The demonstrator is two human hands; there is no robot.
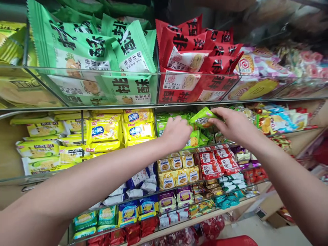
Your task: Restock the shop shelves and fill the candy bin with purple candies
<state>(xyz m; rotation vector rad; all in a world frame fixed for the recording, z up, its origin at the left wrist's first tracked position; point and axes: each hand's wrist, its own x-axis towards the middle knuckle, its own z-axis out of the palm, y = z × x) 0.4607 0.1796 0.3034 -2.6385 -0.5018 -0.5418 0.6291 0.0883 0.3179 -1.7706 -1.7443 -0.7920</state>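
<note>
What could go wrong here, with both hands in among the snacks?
The right hand grips the small green packet near one end, so it might slip. The left hand is curled over the piled green packets and could nudge some out of place. Anything dropped might land among the yellow Cookies packets below.

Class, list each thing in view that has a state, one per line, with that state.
Green packet: held, tilted, apparently sealed.
Right hand: pinching that packet.
Left hand: curled, grip unclear.
Large green packets: bunched, overlapping.
Large red packets: bunched, overlapping.
Yellow Cookies packets: set in rows.
</note>
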